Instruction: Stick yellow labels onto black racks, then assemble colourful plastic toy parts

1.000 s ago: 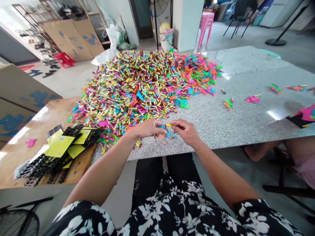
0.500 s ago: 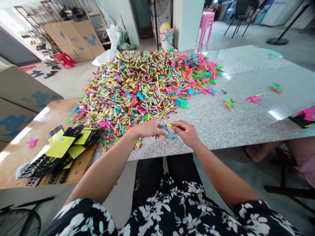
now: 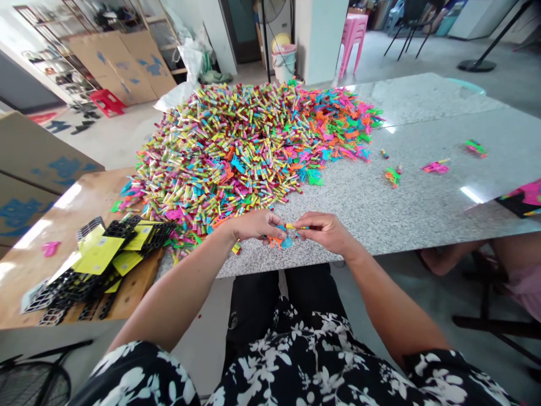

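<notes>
Just above the near edge of the granite table, my left hand (image 3: 258, 225) is closed on a small blue and orange plastic toy gun (image 3: 284, 242), partly hidden by the fingers. My right hand (image 3: 326, 231) pinches one end of a small yellow stick (image 3: 290, 226), whose other end meets the left fingertips. Whether the stick is fitted into the toy gun I cannot tell. Behind both hands rises a big pile of short yellow, red and blue tubes (image 3: 236, 129). Bright toy guns (image 3: 333, 124) make up its right side.
Black plastic racks with yellow cards (image 3: 101, 254) lie on the wooden table (image 3: 25, 265) at left, beside a pink toy gun (image 3: 51, 248). Several small toys, among them a pink one (image 3: 436, 167), lie on the granite table (image 3: 355, 208). Another person's leg (image 3: 460, 256) shows at right.
Both hands have dropped slightly, and the right hand has turned a little. More of the orange and blue toy gun shows below the left fingers. The view has shifted slightly.
</notes>
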A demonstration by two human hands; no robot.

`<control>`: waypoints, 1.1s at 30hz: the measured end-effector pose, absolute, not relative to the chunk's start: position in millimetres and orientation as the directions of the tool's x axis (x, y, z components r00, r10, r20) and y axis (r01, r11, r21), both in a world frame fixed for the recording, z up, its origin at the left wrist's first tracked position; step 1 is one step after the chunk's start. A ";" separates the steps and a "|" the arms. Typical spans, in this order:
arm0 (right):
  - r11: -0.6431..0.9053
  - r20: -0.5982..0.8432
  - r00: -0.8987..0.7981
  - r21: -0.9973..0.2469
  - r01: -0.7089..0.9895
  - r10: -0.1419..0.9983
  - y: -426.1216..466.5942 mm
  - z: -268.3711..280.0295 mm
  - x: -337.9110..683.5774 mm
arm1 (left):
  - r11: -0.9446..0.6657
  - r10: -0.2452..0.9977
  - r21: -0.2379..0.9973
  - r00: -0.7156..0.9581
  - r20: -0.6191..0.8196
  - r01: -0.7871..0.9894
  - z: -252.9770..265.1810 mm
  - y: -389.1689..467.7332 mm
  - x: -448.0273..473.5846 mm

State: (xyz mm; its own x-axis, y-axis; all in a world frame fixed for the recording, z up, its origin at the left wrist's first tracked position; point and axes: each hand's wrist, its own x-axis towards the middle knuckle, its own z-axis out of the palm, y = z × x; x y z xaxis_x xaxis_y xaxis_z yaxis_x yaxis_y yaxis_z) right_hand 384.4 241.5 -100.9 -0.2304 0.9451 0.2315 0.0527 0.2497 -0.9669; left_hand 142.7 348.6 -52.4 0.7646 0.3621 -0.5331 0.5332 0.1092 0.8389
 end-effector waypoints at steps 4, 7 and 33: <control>0.154 0.140 -0.293 -0.988 0.025 0.946 240.4 -107.0 395.8 | 0.128 0.326 0.816 0.753 -0.572 0.564 -58.2 348.1 152.8; 0.106 0.104 -0.274 -0.994 -0.009 0.956 236.9 -114.4 404.1 | 0.185 0.297 0.804 0.748 -0.594 0.565 -67.5 349.5 163.0; -0.076 -0.008 0.891 -0.997 0.030 0.454 266.5 -194.8 612.7 | -0.655 0.755 -0.072 0.649 -0.090 0.752 -97.9 527.2 345.3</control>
